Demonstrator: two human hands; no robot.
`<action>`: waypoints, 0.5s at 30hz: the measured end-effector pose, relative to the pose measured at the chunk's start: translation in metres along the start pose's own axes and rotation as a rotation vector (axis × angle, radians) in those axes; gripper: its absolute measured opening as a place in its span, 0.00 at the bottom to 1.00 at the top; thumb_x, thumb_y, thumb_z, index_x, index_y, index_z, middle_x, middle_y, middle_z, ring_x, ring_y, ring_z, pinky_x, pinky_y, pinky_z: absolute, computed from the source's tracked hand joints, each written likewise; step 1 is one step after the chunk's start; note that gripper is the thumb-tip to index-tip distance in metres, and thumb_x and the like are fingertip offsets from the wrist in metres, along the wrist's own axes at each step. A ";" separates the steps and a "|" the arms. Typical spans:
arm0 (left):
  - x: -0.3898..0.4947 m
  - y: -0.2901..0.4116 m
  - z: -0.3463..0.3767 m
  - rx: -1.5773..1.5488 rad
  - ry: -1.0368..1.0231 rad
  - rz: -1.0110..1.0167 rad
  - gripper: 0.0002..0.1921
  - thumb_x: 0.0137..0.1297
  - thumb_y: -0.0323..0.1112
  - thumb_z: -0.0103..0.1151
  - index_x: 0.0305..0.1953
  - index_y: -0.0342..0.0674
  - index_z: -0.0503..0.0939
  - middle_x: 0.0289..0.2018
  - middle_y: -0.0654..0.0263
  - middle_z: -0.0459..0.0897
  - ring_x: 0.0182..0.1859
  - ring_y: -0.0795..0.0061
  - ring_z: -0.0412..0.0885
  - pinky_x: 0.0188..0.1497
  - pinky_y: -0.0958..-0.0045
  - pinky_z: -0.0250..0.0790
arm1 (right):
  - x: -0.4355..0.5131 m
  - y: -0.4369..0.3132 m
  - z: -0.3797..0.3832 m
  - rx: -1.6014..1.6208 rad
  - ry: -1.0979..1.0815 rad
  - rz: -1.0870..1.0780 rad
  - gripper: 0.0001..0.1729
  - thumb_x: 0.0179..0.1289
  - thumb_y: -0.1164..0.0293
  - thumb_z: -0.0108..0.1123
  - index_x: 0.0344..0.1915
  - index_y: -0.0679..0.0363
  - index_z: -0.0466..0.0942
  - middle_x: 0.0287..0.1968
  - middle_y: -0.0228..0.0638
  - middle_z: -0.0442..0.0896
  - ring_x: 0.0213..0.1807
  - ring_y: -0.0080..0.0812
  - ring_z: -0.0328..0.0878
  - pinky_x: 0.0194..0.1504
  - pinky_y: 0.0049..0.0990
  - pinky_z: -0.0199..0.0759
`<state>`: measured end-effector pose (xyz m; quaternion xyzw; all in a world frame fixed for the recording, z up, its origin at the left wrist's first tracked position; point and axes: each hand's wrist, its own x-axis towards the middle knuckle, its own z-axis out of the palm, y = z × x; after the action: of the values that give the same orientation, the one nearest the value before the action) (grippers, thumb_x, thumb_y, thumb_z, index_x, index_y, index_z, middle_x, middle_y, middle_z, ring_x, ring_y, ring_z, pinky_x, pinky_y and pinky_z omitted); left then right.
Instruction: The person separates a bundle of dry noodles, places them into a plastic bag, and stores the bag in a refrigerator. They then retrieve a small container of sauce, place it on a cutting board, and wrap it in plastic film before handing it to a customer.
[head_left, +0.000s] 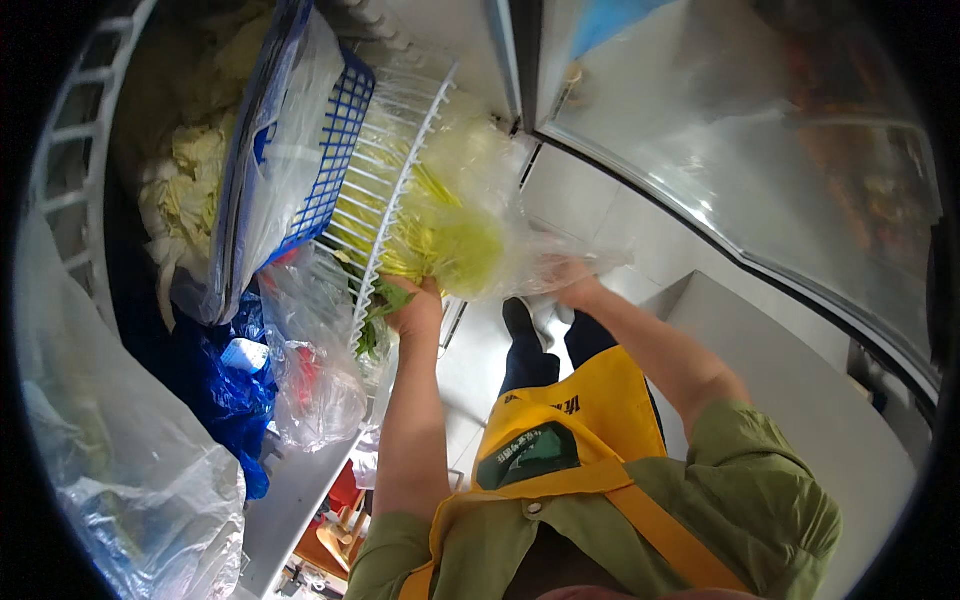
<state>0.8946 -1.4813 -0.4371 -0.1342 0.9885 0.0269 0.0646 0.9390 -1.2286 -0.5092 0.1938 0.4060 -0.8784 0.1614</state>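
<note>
A clear plastic bag of yellow-green leafy vegetables (465, 244) lies partly on a white wire shelf (394, 202) and sticks out past its edge. My left hand (415, 304) is at the near side of the bag, by the stems; its fingers are mostly hidden, so its grip does not show. On the right, my right hand (574, 281) is closed on the loose end of the clear bag, seen blurred through the plastic. Dark green leaves (369, 330) hang at the shelf edge beside my left wrist.
Left of the shelf are a blue plastic basket (322, 172), pale cabbage leaves (191, 180), a blue plastic bag (240, 375) and a clear bag with red inside (315, 382). An open glass door (720, 150) stands at the right, above a grey surface (780, 375).
</note>
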 end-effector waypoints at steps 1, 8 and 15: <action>0.001 -0.002 -0.002 0.014 0.009 0.022 0.49 0.57 0.52 0.65 0.65 0.18 0.53 0.56 0.35 0.71 0.56 0.36 0.73 0.60 0.45 0.64 | -0.011 -0.001 0.016 -0.486 -0.076 -0.262 0.26 0.57 0.68 0.70 0.56 0.64 0.76 0.43 0.35 0.83 0.47 0.26 0.78 0.53 0.28 0.73; -0.010 -0.001 -0.023 -0.498 -0.076 -0.050 0.41 0.59 0.47 0.65 0.65 0.27 0.60 0.58 0.42 0.74 0.59 0.47 0.74 0.60 0.52 0.66 | 0.138 -0.043 0.157 -0.733 0.147 -0.341 0.11 0.56 0.71 0.64 0.34 0.68 0.78 0.33 0.50 0.83 0.29 0.48 0.80 0.37 0.39 0.76; -0.092 0.058 -0.055 0.151 0.111 0.866 0.40 0.58 0.47 0.57 0.68 0.28 0.61 0.70 0.47 0.60 0.74 0.47 0.52 0.73 0.34 0.33 | 0.198 0.006 0.203 -0.859 -0.196 -0.937 0.13 0.51 0.70 0.61 0.38 0.59 0.82 0.40 0.49 0.83 0.43 0.53 0.79 0.47 0.43 0.75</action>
<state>0.9602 -1.4055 -0.3682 0.2962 0.9547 -0.0281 0.0039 0.7268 -1.4145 -0.4859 -0.1670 0.7466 -0.6287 -0.1398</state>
